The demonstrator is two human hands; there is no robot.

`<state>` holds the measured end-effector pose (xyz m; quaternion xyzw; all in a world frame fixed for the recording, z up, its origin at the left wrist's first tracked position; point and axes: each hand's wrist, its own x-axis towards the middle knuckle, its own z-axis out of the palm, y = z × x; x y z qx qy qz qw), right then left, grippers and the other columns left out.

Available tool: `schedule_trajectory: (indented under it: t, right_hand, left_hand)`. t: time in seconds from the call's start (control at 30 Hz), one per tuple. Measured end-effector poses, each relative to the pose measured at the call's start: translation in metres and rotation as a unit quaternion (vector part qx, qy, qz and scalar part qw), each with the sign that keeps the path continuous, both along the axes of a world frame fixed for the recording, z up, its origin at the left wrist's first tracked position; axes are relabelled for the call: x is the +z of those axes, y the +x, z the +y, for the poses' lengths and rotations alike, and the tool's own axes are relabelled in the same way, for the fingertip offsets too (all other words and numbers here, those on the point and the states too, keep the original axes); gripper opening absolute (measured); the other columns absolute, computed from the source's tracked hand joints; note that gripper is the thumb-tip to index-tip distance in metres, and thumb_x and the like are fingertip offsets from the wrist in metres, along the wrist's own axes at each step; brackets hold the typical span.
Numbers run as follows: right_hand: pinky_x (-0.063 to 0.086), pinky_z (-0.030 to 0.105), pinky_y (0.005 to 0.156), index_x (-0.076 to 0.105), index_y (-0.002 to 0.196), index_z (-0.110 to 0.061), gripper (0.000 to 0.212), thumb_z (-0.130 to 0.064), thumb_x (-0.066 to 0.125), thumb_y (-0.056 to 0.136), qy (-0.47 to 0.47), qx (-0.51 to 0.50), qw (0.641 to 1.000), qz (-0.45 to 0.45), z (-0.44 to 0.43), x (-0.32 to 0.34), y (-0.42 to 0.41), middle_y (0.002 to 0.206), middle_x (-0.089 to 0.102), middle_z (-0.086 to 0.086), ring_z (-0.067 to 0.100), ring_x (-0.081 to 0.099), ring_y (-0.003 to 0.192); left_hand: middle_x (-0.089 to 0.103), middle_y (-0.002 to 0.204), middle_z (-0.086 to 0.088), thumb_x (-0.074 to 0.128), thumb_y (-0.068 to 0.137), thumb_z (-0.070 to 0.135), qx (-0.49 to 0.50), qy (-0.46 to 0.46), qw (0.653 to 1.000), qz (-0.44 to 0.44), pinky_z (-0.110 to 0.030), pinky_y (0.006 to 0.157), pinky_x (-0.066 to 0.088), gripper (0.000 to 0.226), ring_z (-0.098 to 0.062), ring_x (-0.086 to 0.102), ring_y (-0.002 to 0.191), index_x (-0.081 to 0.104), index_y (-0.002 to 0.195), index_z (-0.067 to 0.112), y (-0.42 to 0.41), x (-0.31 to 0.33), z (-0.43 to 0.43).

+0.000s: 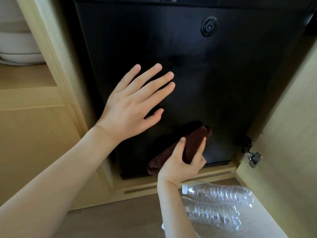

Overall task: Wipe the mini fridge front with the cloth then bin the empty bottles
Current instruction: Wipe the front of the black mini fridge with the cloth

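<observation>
Fridge front point(197, 79), black, set in a wooden cabinet: my left hand point(130, 107) lies spread flat on it; my right hand point(181, 160) pinches the folded brown cloth point(193, 145) against its lower edge. Two empty bottles point(217, 203) lie on the floor.

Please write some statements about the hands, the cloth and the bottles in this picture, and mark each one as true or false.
1. The right hand grips the brown cloth. True.
2. The left hand holds a bottle. False: it is open, fingers spread, in front of the fridge door.
3. The cloth is near the door's top. False: it is low on the door.
4. The two clear bottles lie on the floor. True.
</observation>
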<state>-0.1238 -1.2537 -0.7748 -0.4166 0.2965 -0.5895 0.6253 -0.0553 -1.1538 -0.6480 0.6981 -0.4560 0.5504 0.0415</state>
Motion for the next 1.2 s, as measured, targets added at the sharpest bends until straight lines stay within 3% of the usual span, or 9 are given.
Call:
schedule_trajectory:
  t: [0.2,0.37,0.47,0.6,0.73,0.87,1.03,1.13,1.2]
  right_hand:
    - [0.047,0.007,0.082,0.055,0.136,-0.027,0.055,-0.015,0.078,0.087,-0.086,-0.004,0.996,0.004,0.001,0.018,0.0,0.114,0.054,0.004,0.004,0.058,0.101]
    - [0.044,0.004,0.082,0.053,0.138,-0.027,0.052,-0.021,0.074,0.09,-0.186,0.025,0.982,0.017,-0.013,0.025,-0.001,0.117,0.055,0.002,-0.001,0.056,0.105]
    - [0.045,0.003,0.081,0.056,0.133,-0.031,0.046,-0.022,0.072,0.09,-0.173,0.044,0.984,0.017,-0.019,0.015,-0.001,0.116,0.056,-0.003,0.001,0.059,0.105]
    - [0.052,0.016,0.089,0.057,0.13,-0.026,0.045,-0.014,0.073,0.09,-0.081,0.015,0.996,0.023,-0.015,-0.013,-0.003,0.119,0.059,-0.012,0.005,0.062,0.109]
    - [0.057,0.028,0.093,0.057,0.127,-0.028,0.045,-0.012,0.075,0.088,-0.006,0.023,1.0,0.001,-0.012,-0.021,-0.002,0.127,0.061,-0.002,0.014,0.063,0.115]
    - [0.058,0.026,0.088,0.057,0.128,-0.035,0.048,-0.024,0.075,0.084,-0.065,0.039,0.996,-0.035,-0.003,-0.001,0.002,0.119,0.064,-0.001,0.016,0.066,0.107]
    - [0.049,0.012,0.084,0.057,0.13,-0.029,0.05,-0.022,0.073,0.084,-0.162,0.012,0.987,-0.001,-0.003,-0.011,0.009,0.114,0.061,-0.017,0.01,0.065,0.106]
    - [0.056,0.027,0.09,0.055,0.13,-0.027,0.05,-0.021,0.073,0.084,-0.134,0.005,0.99,0.039,-0.001,-0.045,0.003,0.122,0.06,-0.01,0.014,0.063,0.113]
    - [0.059,0.04,0.09,0.052,0.127,-0.028,0.05,-0.017,0.073,0.084,-0.06,0.012,0.997,0.05,0.003,-0.061,0.001,0.125,0.06,-0.004,0.017,0.064,0.112]
  left_hand:
    - [0.045,0.153,-0.004,0.06,0.096,0.029,0.009,0.023,1.0,0.017,-0.045,0.123,0.018,0.051,-0.026,0.033,0.146,0.051,0.144,0.014,-0.001,0.002,0.003]
    - [0.043,0.155,-0.003,0.06,0.096,0.03,0.007,0.027,0.999,0.018,-0.045,0.123,0.018,0.053,-0.026,0.032,0.147,0.05,0.145,0.014,0.0,0.001,0.003]
    - [0.044,0.154,-0.004,0.058,0.097,0.03,0.007,0.022,1.0,0.013,-0.044,0.124,0.017,0.052,-0.026,0.032,0.147,0.049,0.145,0.015,0.0,0.0,0.001]
    - [0.044,0.154,-0.003,0.057,0.097,0.03,0.013,0.019,1.0,0.009,-0.044,0.124,0.017,0.051,-0.026,0.032,0.147,0.05,0.145,0.015,0.0,-0.001,0.001]
    - [0.044,0.154,-0.003,0.057,0.097,0.03,0.013,0.018,1.0,0.016,-0.044,0.124,0.017,0.051,-0.026,0.033,0.147,0.051,0.145,0.015,-0.001,0.0,0.001]
    - [0.046,0.153,-0.004,0.058,0.096,0.028,0.006,0.011,1.0,0.013,-0.045,0.123,0.018,0.05,-0.027,0.034,0.146,0.052,0.144,0.014,-0.001,0.0,0.0]
    - [0.046,0.153,-0.004,0.058,0.097,0.027,0.002,0.015,1.0,0.004,-0.045,0.124,0.017,0.05,-0.027,0.034,0.146,0.052,0.144,0.013,0.002,-0.002,0.002]
    - [0.047,0.152,-0.004,0.059,0.096,0.026,0.003,0.012,1.0,0.011,-0.043,0.124,0.017,0.048,-0.027,0.035,0.146,0.054,0.142,0.014,0.001,-0.009,0.007]
    - [0.046,0.152,-0.003,0.06,0.096,0.026,0.006,0.021,1.0,0.021,-0.043,0.124,0.016,0.049,-0.028,0.034,0.146,0.053,0.143,0.014,-0.001,-0.015,0.011]
